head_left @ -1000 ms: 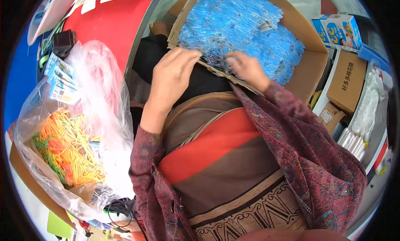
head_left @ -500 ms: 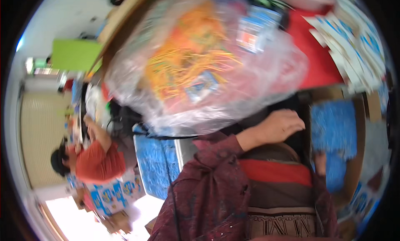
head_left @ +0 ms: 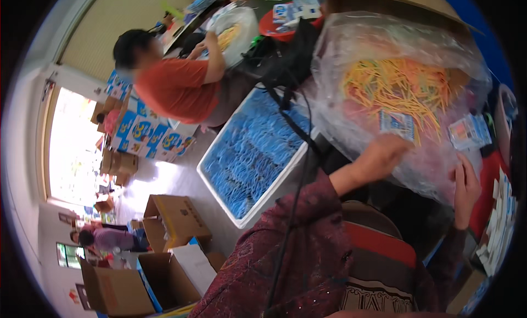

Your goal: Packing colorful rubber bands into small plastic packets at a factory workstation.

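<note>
Curling beside a small blue-and-white packet [head_left: 396, 123], the left hand [head_left: 385, 155] hides its fingertips, so I cannot tell whether they grip anything. Beyond the packet, thin yellow-orange sticks [head_left: 391, 84] lie heaped in a clear plastic bag [head_left: 379, 37]. The right hand [head_left: 465, 189] extends its fingers near bundled packets [head_left: 468, 133]; its grip is unclear.
</note>
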`<control>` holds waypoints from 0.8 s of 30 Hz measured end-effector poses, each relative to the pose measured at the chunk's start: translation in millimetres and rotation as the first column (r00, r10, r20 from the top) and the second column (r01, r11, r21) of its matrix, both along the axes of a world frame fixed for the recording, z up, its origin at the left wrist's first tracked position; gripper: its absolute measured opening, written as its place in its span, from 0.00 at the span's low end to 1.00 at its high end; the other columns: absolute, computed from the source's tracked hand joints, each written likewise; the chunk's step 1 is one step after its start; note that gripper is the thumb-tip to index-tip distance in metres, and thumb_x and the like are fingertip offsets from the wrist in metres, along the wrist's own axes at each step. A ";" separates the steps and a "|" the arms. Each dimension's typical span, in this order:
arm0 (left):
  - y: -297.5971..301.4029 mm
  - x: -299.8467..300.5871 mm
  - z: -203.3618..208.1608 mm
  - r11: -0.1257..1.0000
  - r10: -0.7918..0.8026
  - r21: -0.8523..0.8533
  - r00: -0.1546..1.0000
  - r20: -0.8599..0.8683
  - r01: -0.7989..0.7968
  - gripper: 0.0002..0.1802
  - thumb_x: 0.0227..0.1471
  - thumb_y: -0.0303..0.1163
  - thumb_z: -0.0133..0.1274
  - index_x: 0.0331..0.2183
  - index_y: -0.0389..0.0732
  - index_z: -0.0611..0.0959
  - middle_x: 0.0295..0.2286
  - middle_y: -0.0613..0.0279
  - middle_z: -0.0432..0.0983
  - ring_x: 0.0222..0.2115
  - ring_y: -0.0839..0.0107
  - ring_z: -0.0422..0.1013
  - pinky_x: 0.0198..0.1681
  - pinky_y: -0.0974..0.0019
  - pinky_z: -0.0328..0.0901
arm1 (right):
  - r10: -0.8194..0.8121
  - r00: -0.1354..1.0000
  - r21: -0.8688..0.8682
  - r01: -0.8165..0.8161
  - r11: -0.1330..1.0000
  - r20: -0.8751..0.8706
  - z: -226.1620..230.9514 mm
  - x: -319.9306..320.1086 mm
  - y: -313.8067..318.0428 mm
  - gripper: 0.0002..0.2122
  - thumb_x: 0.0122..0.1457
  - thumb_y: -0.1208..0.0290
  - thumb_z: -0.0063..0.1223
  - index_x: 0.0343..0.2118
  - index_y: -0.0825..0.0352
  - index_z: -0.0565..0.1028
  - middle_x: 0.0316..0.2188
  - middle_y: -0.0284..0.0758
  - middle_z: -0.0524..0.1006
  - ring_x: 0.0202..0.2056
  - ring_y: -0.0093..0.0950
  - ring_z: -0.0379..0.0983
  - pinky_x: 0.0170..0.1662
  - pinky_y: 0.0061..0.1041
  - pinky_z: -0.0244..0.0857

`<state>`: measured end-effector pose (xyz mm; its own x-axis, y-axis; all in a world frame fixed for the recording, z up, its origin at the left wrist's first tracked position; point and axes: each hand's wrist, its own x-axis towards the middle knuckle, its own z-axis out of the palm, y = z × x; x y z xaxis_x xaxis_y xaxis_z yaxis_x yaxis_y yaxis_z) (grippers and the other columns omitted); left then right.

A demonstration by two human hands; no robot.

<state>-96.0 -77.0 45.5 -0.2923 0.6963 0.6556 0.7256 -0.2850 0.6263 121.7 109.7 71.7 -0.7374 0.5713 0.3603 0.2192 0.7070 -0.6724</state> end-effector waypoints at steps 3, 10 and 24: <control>-18.2 -59.3 -14.8 0.956 0.294 0.017 0.954 -0.055 -0.293 0.10 0.48 0.22 0.51 0.36 0.38 0.77 0.29 0.52 0.74 0.33 0.51 0.70 0.35 0.58 0.65 | -0.124 0.955 -0.586 -0.061 0.808 -0.271 -30.2 -50.1 7.6 0.13 0.63 0.71 0.46 0.49 0.67 0.73 0.26 0.28 0.73 0.25 0.16 0.65 0.30 0.14 0.60; -27.4 -116.3 -61.3 0.877 0.477 0.012 0.875 0.085 -0.480 0.11 0.48 0.26 0.50 0.37 0.39 0.77 0.28 0.51 0.75 0.28 0.52 0.72 0.29 0.58 0.66 | -0.238 0.964 -0.804 0.048 0.592 -0.118 -86.0 -61.5 19.2 0.12 0.63 0.68 0.47 0.47 0.66 0.74 0.28 0.27 0.75 0.26 0.15 0.67 0.29 0.12 0.61; -7.3 -118.2 -61.8 0.808 0.589 -0.117 0.796 0.142 -0.577 0.10 0.46 0.30 0.53 0.35 0.46 0.78 0.21 0.54 0.75 0.23 0.51 0.73 0.24 0.54 0.66 | -0.274 0.955 -0.796 0.074 0.601 -0.117 -86.9 -51.0 19.7 0.13 0.63 0.68 0.47 0.48 0.67 0.72 0.30 0.29 0.75 0.28 0.16 0.68 0.32 0.14 0.61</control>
<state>-214.1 -84.3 -16.2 -0.7545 0.3980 0.5218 0.6273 0.2038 0.7516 70.7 129.4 -15.2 -0.5575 0.8157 -0.1540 0.0679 -0.1401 -0.9878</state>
